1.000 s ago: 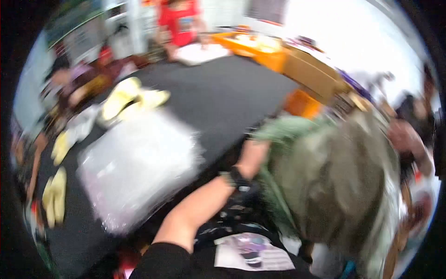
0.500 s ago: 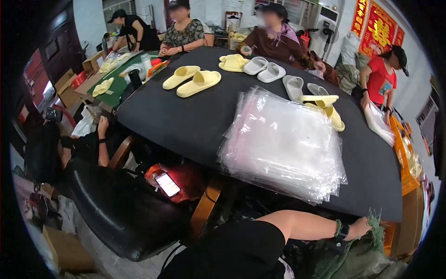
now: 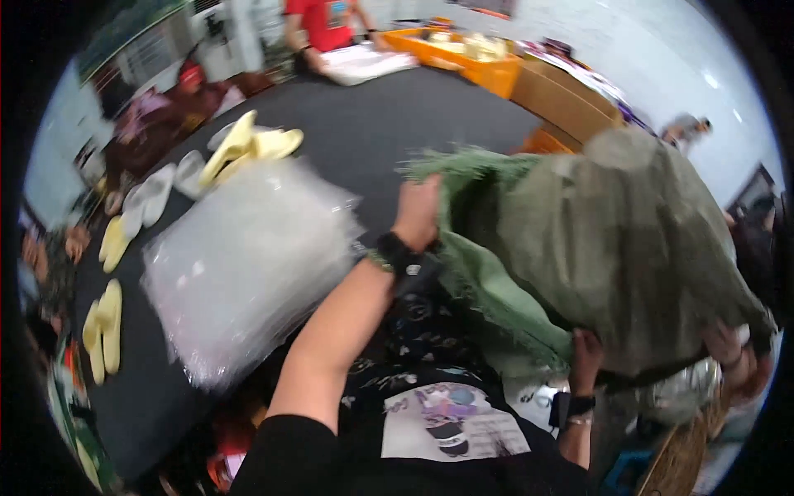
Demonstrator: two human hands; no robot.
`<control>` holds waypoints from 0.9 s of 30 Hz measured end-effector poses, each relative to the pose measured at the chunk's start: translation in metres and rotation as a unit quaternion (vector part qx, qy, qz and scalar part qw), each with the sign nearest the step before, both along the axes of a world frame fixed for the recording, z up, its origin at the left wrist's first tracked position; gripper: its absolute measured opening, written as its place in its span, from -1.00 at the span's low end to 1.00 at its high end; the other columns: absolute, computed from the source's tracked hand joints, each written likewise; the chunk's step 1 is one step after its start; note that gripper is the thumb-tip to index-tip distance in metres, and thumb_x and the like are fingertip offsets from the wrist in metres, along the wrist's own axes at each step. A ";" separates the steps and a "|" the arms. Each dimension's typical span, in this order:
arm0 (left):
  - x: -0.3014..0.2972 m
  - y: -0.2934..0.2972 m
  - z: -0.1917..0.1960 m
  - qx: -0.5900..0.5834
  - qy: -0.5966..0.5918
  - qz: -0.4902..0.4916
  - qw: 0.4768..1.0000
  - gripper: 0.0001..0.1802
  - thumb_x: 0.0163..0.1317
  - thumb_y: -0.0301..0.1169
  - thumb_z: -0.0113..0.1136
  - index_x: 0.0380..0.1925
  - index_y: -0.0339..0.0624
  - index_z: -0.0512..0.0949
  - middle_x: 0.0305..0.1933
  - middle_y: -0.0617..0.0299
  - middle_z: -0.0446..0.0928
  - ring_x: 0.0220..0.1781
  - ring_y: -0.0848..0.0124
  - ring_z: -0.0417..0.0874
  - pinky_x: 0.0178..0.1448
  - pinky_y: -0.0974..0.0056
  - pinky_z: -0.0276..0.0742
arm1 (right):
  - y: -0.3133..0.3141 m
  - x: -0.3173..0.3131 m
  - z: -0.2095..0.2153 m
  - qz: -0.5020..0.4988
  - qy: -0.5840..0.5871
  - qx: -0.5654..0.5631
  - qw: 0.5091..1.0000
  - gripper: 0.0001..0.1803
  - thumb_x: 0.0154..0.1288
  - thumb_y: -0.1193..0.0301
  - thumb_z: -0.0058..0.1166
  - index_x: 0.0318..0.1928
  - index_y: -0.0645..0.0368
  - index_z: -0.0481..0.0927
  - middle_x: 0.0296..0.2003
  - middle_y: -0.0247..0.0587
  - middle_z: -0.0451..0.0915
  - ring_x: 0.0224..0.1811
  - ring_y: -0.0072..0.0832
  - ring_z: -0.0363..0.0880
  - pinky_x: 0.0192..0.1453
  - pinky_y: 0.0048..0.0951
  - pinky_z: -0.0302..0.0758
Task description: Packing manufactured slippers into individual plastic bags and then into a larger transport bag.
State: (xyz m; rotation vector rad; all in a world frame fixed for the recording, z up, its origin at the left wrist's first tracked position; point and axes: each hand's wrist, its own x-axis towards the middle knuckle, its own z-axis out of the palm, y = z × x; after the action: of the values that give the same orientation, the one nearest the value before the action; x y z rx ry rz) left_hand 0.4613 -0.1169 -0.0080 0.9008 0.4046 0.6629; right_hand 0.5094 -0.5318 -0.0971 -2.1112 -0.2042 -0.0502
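Note:
A large green woven sack [image 3: 612,240] with a frayed rim sags open in front of me at the right. My left hand [image 3: 418,213] is closed on the rim's left side, beside the table. Lower down, my right hand [image 3: 586,355] grips the near part of the same rim. The sack's mouth is spread between the two hands; its inside is dark and I cannot make out any contents. Another person's hand [image 3: 726,341] touches the sack's lower right end. Left of my left arm, a stack of clear plastic bags [image 3: 248,264] lies on the black table [image 3: 389,107].
Yellow slippers [image 3: 103,331] and grey slippers [image 3: 149,198] line the table's left side. At the far edge, a person in a red shirt [image 3: 327,25] handles more bags. An orange crate [image 3: 488,74] and a cardboard box [image 3: 562,99] stand beyond the table's right corner.
My view has swung right, toward the sack. Earlier one hand held its frayed edge low at the right; now the sack is raised and both my hands hold its rim apart.

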 end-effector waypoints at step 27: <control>0.007 0.027 -0.019 0.157 0.134 0.034 0.978 -0.11 0.32 -0.03 0.20 0.28 -0.70 0.18 0.33 -0.19 0.32 0.27 0.08 0.43 0.33 0.10 0.35 | -0.075 -0.037 -0.080 0.157 -0.056 -0.139 0.976 -0.49 0.19 0.29 0.33 0.10 0.26 0.53 -0.02 0.14 0.61 0.08 -0.01 0.58 0.13 -0.13 0.51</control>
State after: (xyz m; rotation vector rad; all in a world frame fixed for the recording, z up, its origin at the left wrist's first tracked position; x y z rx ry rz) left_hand 0.4683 -0.0904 -0.0273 1.2884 0.5849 0.6809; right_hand 0.4725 -0.6066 -0.1770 -2.3301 -0.6428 0.0520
